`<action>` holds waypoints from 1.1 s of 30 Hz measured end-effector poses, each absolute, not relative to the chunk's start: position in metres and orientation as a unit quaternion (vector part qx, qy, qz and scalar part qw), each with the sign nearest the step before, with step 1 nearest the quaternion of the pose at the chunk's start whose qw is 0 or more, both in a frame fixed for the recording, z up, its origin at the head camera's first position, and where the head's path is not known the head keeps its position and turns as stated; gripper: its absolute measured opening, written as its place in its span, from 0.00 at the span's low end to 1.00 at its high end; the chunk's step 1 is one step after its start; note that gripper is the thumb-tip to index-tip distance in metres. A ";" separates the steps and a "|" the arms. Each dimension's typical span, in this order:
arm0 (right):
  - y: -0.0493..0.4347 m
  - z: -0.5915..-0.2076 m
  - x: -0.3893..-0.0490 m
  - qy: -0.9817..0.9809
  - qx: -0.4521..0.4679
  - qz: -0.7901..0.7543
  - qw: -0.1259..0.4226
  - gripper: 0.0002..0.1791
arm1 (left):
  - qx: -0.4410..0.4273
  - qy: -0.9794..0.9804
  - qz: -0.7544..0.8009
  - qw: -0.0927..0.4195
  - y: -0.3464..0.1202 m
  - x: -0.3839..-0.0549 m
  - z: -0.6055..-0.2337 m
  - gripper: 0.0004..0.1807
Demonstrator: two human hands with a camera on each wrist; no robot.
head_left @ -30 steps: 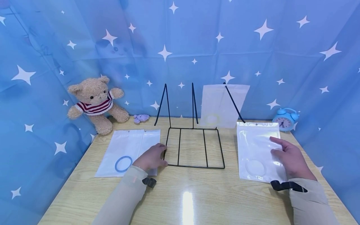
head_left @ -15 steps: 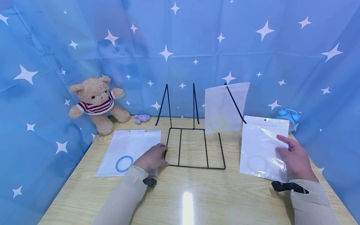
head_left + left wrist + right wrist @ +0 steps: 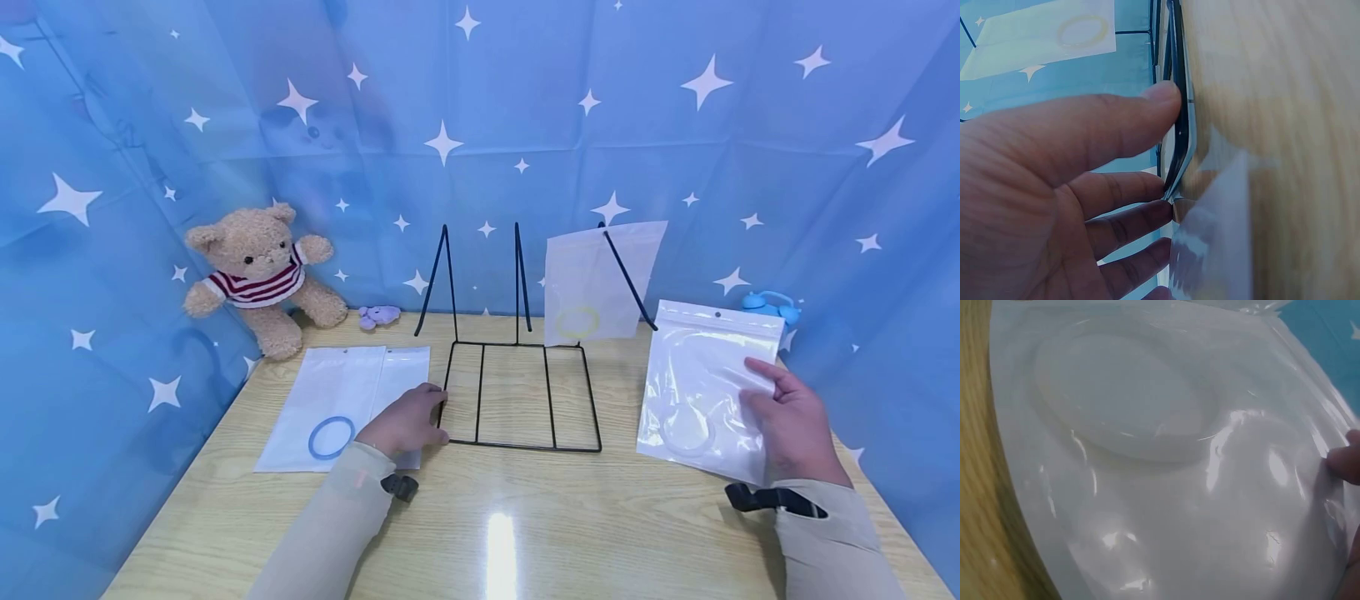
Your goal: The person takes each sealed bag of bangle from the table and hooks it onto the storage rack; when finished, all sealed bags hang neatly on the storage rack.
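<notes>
Left of a black wire rack (image 3: 550,396), a teddy bear (image 3: 258,275) slouches at the back; nearer lie overlapping white bags (image 3: 337,387), one showing a blue ring (image 3: 311,439). The left hand (image 3: 405,419), half curled, grips the rack's front left corner. From the rack's right prong hangs a yellow-ringed bag (image 3: 581,279). Right of the rack, the right hand (image 3: 798,425), thumb and fingers closed, pinches a glossy bag (image 3: 701,375), tilted up, a pale ring (image 3: 1129,442) inside.

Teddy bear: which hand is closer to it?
Left. The left hand is right of the bear, holding the rack; the right hand is much farther right, holding a bag.
</notes>
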State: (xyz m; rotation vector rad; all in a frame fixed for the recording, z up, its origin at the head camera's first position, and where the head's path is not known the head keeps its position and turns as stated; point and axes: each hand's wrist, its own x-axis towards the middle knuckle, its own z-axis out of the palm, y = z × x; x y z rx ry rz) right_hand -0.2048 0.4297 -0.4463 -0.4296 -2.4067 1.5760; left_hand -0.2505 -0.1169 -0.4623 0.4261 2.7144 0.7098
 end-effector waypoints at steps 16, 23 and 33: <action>0.425 -0.436 -0.200 -0.834 -0.121 0.528 0.109 0.29 | 0.151 0.947 0.244 0.147 -0.117 -0.250 -0.462 0.40; 0.420 -0.430 -0.198 -0.848 -0.101 0.508 0.111 0.27 | 0.151 0.947 0.242 0.147 -0.117 -0.251 -0.463 0.40; 0.409 -0.416 -0.191 -0.839 -0.030 0.533 0.107 0.26 | 0.152 0.947 0.240 0.147 -0.117 -0.251 -0.464 0.40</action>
